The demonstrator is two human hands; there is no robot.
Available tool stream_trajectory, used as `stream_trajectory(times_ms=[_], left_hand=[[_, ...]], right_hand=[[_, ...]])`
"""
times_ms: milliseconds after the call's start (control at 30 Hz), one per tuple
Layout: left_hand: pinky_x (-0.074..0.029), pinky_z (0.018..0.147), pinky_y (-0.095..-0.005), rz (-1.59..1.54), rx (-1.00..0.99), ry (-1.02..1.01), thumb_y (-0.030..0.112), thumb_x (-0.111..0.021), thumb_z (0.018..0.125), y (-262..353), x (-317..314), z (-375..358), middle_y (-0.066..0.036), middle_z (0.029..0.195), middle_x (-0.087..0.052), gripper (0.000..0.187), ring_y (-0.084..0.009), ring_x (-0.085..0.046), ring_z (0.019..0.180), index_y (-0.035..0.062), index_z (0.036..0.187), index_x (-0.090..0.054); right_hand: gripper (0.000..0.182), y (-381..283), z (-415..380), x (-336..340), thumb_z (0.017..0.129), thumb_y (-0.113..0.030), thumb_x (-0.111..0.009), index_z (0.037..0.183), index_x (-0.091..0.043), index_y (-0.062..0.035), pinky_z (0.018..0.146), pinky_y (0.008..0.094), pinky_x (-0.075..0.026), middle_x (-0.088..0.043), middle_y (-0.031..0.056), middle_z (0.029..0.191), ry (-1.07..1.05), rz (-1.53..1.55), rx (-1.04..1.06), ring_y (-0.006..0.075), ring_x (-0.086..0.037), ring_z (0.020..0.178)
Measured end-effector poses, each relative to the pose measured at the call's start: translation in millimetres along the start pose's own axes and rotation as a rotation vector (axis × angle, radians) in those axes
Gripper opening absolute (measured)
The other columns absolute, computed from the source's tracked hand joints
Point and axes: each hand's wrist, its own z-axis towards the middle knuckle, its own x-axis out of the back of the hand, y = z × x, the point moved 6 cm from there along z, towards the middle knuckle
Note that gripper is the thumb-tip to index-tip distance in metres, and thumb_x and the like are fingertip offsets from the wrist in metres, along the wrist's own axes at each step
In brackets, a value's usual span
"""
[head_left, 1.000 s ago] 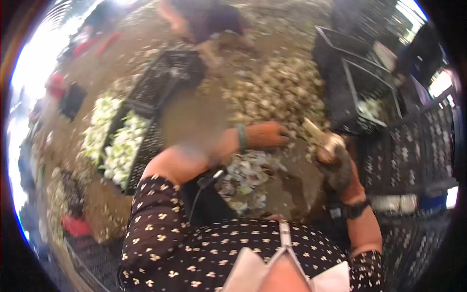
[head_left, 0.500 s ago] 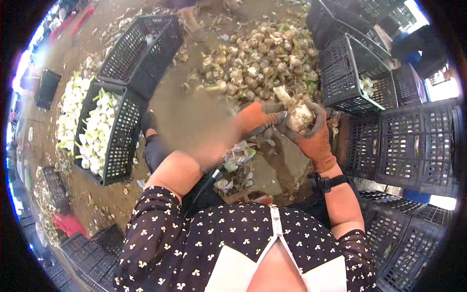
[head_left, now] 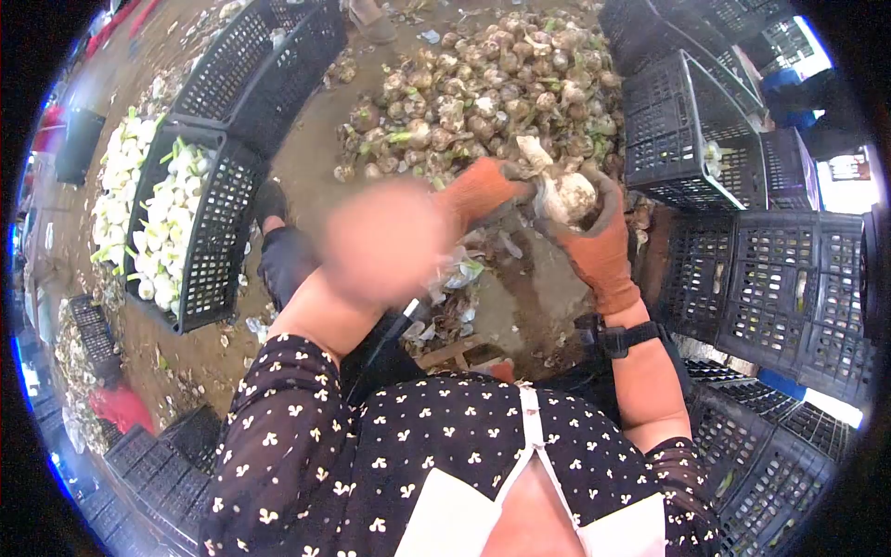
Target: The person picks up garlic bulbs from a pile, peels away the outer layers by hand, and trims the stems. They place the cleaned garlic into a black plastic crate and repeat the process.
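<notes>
A soil-stained garlic bulb (head_left: 569,197) with a thick cut stem sits in my right hand (head_left: 599,251), whose fingers curl round its right side and underside. That hand wears an orange glove with dark fingers. My left hand (head_left: 484,192), gloved alike, is at the bulb's left side with its fingers closed near the stem base and loose skin. What those fingers pinch, if anything, is hidden. A blurred patch covers my left wrist. Beyond both hands lies a large heap of unpeeled garlic bulbs (head_left: 483,102).
At left, a black crate (head_left: 209,241) holds white, cleaned garlic; more cleaned garlic (head_left: 116,190) is piled beside it. Stacked black crates (head_left: 775,278) stand at right, near another crate (head_left: 664,130). Peelings (head_left: 455,278) litter the ground below my hands. A person's foot (head_left: 371,23) shows at the top.
My left hand has moved up and slightly left, from the bulb's lower left side toward its stem. My right hand still holds the bulb. The view has shifted slightly.
</notes>
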Motion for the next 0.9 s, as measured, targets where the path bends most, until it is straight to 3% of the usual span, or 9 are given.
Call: stream_trajectory(times_ms=[133, 300, 400, 567, 633, 667, 767, 833, 900], left_hand=[[-0.045, 0.076, -0.0295, -0.152, 0.302, 0.082, 0.048, -0.055, 0.083, -7.5, 11.5, -8.5, -0.008, 0.102, -0.062, 0.053, -0.0160, -0.056, 0.087, 0.0033, 0.112, -0.056], [-0.045, 0.074, -0.0318, -0.370, 0.554, 0.103, 0.038, -0.062, 0.081, 8.8, 15.5, -30.5, -0.007, 0.099, -0.062, 0.048, -0.0164, -0.056, 0.087, 0.0035, 0.113, -0.056], [-0.044, 0.061, -0.0284, -0.391, 0.067, 0.151, 0.023, -0.065, 0.074, -0.1, 22.3, -20.5, -0.006, 0.083, -0.063, 0.030, -0.0127, -0.055, 0.070, 0.0028, 0.096, -0.063], [-0.045, 0.064, -0.0263, -0.471, 0.275, 0.261, 0.013, -0.060, 0.072, -5.1, 15.8, -25.2, -0.004, 0.069, -0.062, 0.023, -0.0112, -0.056, 0.067, 0.0003, 0.090, -0.065], [-0.046, 0.068, -0.0277, -0.212, 0.067, 0.582, 0.014, -0.062, 0.070, 12.7, 33.1, -30.7, -0.006, 0.069, -0.063, 0.022, -0.0130, -0.058, 0.069, -0.0017, 0.086, -0.064], [-0.047, 0.071, -0.0302, -0.044, 0.023, 0.637, 0.013, -0.063, 0.070, 20.7, 37.6, -33.6, -0.011, 0.077, -0.064, 0.023, -0.0179, -0.061, 0.076, -0.0013, 0.087, -0.063], [-0.045, 0.079, -0.0361, 0.237, -0.169, 0.790, 0.013, -0.064, 0.066, 37.1, 40.5, -41.1, -0.015, 0.087, -0.064, 0.028, -0.0318, -0.059, 0.085, 0.0045, 0.092, -0.065], [-0.046, 0.075, -0.0332, 0.268, -0.235, 0.682, 0.011, -0.063, 0.072, 50.0, 31.4, -47.0, -0.013, 0.096, -0.063, 0.023, -0.0234, -0.059, 0.088, 0.0033, 0.094, -0.063], [-0.045, 0.081, -0.0360, 0.006, -0.063, 0.707, 0.009, -0.063, 0.067, 33.7, 25.6, -50.0, -0.015, 0.088, -0.063, 0.025, -0.0318, -0.059, 0.086, 0.0037, 0.092, -0.065]], right_hand=[[0.072, 27.6, -2.1, -9.1, 0.058, -0.012, -0.080, 0.121, -0.044, -0.0053, 0.089, 0.0323, -0.043, -0.051, 0.0094, 0.115, -0.071, 0.343, -0.183, 0.0205, -0.051, 0.103], [0.071, 2.5, 4.8, -19.8, 0.060, -0.008, -0.078, 0.122, -0.044, -0.0049, 0.089, 0.0310, -0.043, -0.053, 0.0081, 0.113, -0.150, 0.542, -0.159, 0.0173, -0.053, 0.101], [0.061, 18.1, 7.3, -28.2, 0.067, -0.007, -0.070, 0.123, -0.044, -0.0023, 0.088, 0.0291, -0.044, -0.054, 0.0074, 0.113, -0.259, 0.820, -0.288, 0.0171, -0.054, 0.098], [0.059, 5.2, 0.7, -43.2, 0.078, -0.039, -0.057, 0.125, -0.041, -0.0061, 0.087, 0.0369, -0.046, -0.052, 0.0102, 0.115, -0.489, 1.212, -0.450, 0.0234, -0.052, 0.105], [0.060, -0.8, -5.4, -55.6, 0.082, -0.050, -0.049, 0.125, -0.041, -0.0077, 0.090, 0.0425, -0.045, -0.051, 0.0118, 0.117, -0.465, 1.801, -0.842, 0.0248, -0.051, 0.107], [0.059, -13.0, -2.5, -61.0, 0.086, -0.056, -0.039, 0.123, -0.044, -0.0097, 0.089, 0.0438, -0.045, -0.053, 0.0125, 0.116, -0.916, 2.079, -0.596, 0.0256, -0.053, 0.106], [0.052, -11.0, 9.8, -57.8, 0.089, -0.052, -0.037, 0.121, -0.046, -0.0115, 0.085, 0.0422, -0.049, -0.056, 0.0114, 0.112, -0.227, 1.586, -0.759, 0.0253, -0.056, 0.102], [0.052, 7.8, 7.6, -68.2, 0.091, -0.050, -0.033, 0.121, -0.045, -0.0090, 0.084, 0.0379, -0.049, -0.057, 0.0110, 0.109, -0.189, 1.612, -0.846, 0.0253, -0.057, 0.097], [0.044, 26.6, 11.7, -60.3, 0.092, -0.041, -0.038, 0.118, -0.046, -0.0067, 0.074, 0.0323, -0.052, -0.056, 0.0112, 0.105, -0.054, 0.769, -0.297, 0.0233, -0.060, 0.087]])
